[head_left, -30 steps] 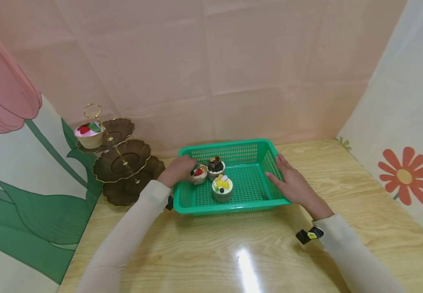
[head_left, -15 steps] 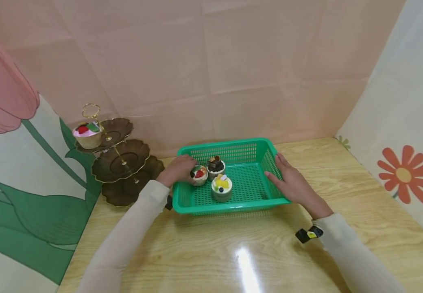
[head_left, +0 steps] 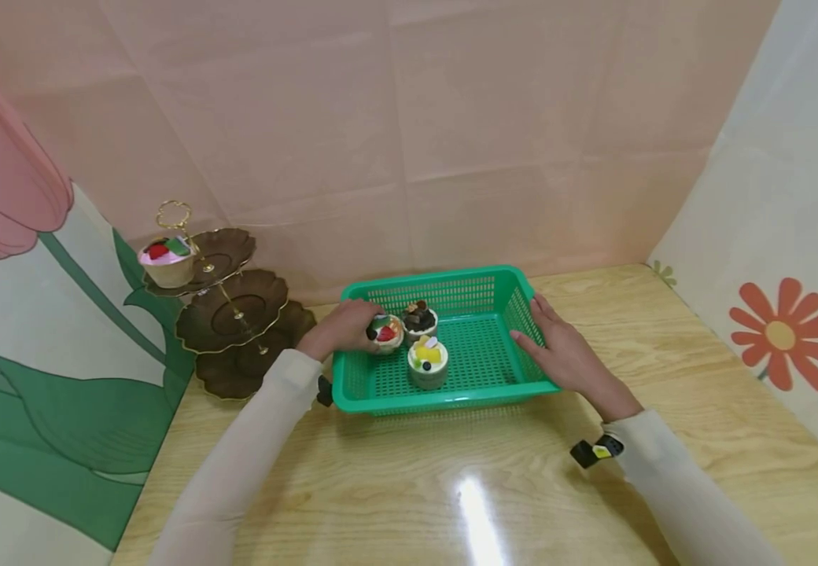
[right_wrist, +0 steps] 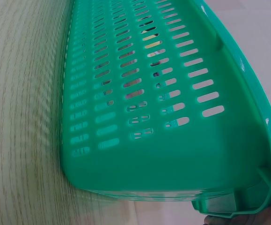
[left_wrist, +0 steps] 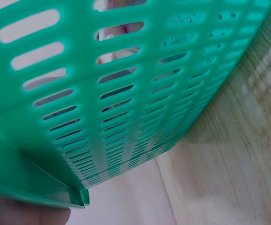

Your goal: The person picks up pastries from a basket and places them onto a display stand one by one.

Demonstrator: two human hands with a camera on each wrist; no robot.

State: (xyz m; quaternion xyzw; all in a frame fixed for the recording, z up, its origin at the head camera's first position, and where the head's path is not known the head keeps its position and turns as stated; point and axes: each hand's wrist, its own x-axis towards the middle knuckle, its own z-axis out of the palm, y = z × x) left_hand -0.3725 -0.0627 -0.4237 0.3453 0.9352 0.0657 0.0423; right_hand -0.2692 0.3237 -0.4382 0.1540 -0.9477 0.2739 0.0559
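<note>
In the head view, a green plastic basket (head_left: 444,402) stands on the table with three toy cupcakes in its left half. My left hand (head_left: 345,326) reaches over the left rim, its fingers curled at the side of the strawberry-topped cupcake (head_left: 386,334); some fingertips are hidden. Touching or close beside that one are the chocolate-topped cupcake (head_left: 419,318) and, nearer me, the yellow-topped cupcake (head_left: 427,363). On the right, my right hand (head_left: 565,354) holds the basket's side, thumb inside and fingers along the rim. Both wrist views mostly show the slotted basket walls (left_wrist: 112,93).
Left of the basket rises a three-tier brown cake stand (head_left: 232,310) with gold edges. A pink-topped cupcake (head_left: 167,263) sits on its top tier. A pink cloth backdrop (head_left: 409,157) hangs behind the wooden table (head_left: 381,487).
The strawberry-topped cupcake has shifted slightly right and away under my left hand, and the chocolate-topped one has edged right. The basket and right hand stay put.
</note>
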